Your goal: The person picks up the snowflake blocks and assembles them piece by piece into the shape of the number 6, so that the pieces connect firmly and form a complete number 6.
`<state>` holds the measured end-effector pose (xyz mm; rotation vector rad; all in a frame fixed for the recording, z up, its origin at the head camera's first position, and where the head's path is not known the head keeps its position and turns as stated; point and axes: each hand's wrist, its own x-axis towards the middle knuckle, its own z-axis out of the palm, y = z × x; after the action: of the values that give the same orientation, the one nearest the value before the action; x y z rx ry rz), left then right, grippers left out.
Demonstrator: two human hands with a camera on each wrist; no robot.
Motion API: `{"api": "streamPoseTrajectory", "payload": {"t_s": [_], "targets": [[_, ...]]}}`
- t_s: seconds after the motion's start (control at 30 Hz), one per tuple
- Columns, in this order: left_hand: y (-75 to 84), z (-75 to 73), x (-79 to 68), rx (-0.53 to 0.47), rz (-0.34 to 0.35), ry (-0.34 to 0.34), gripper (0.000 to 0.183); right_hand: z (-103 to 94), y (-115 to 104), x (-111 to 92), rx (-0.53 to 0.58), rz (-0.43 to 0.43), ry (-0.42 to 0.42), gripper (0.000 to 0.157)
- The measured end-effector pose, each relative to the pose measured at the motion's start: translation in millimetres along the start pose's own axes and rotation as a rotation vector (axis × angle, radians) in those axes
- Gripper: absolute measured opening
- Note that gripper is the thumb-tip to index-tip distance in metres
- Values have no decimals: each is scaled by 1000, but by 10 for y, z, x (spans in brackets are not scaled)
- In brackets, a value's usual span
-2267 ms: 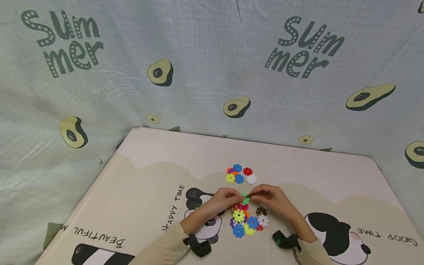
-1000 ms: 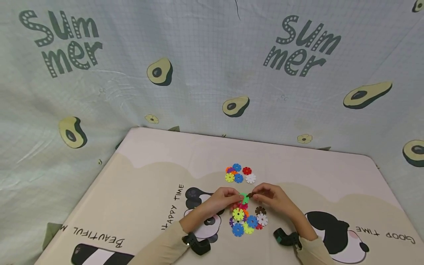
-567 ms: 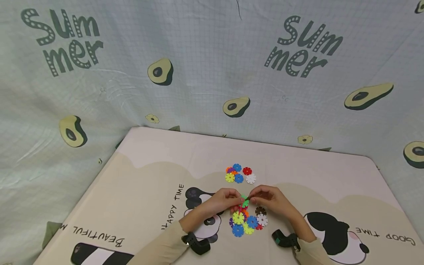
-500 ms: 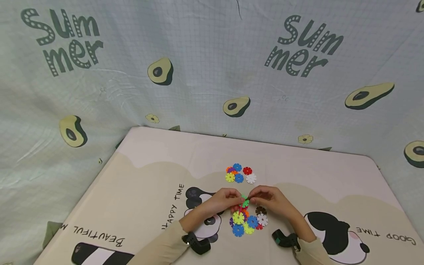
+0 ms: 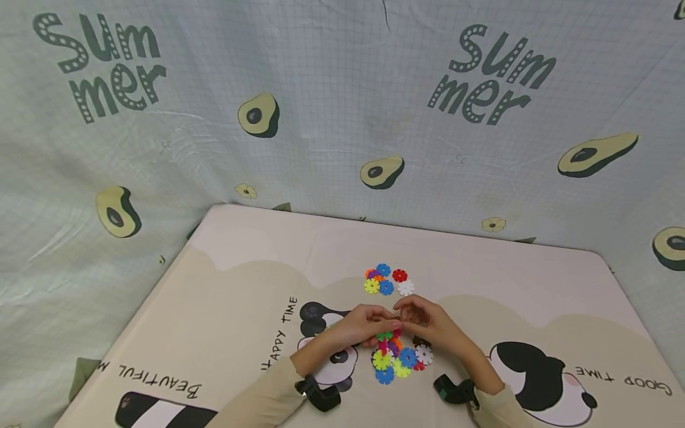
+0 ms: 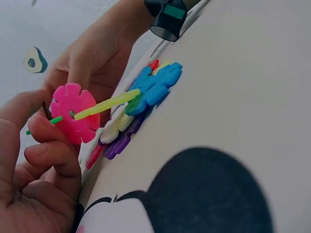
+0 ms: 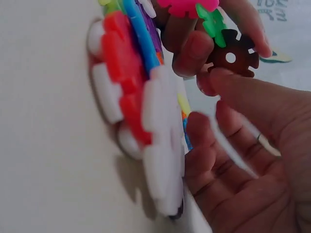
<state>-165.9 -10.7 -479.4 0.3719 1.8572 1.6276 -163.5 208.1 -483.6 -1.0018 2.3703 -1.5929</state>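
Free tabletop (image 5: 514,267) right of hands (image 5: 432,324), disc pile (image 5: 408,358) in the way between forearms (image 5: 314,355).

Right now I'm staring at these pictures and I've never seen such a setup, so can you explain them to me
These are a person's bare left hand and right hand, not a machine. The wide view comes from a camera on the head; the two close views come from the black wrist cameras, one per hand. Notched discs lie in two groups on a panda-print tablecloth. The left hand holds several that seem slotted together: a pink disc, a yellow disc, a green disc and a brown disc. The right hand's thumb is at the brown one; I can't tell whether it grips.
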Motion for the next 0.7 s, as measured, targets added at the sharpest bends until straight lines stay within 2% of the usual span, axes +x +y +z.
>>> {"api": "streamPoseTrajectory", "payload": {"t_s": [0.07,0.23,0.4,0.7], "targets": [[0,-4,-4,-6,9,10,28,2,0,-2,-16,28,-9,21],[-23,-51,-8,-12,43,-8,29,11,26,-2,-70,11,-49,16],[-31,-96,-13,-25,43,-18,30,27,27,35,-104,17,-66,15],[-51,-78,8,-78,28,-9,30,14,-4,24,-74,173,-83,22]]}}
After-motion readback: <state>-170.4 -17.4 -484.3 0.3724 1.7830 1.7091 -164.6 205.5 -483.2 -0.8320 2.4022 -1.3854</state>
